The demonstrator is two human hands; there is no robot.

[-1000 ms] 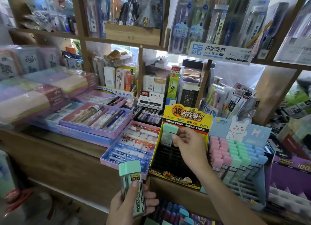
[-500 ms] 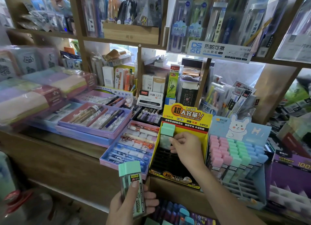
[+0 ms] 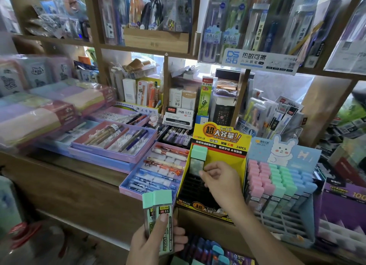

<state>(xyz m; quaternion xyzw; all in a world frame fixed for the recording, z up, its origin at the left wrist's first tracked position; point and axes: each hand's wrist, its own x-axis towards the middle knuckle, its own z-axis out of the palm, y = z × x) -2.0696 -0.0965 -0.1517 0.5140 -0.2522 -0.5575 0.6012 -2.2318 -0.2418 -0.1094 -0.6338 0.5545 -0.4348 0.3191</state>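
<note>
on the header of the yellow display box (image 3: 219, 135): "超大容量!!", "1=10", "2b/0.5mm mpr-2086" and "24pcs". on the lead case (image 3: 162, 213) at the bottom: "2b 0.5" on a red tag, with "200" further down the label. on the white shelf sign (image 3: 259, 61): "ds", "热敏可擦", "小尖钢笔". on the small white box (image 3: 179, 115): "1120". on the tall green box (image 3: 206, 95): "g-5". on the purple box (image 3: 340, 197) at far right: "100". elsewhere too small or blurred to read.

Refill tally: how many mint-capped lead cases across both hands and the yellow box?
3: pair of cases in the left hand; third case in the yellow box, back-left, pinched by the right hand. More may hide behind.
</note>
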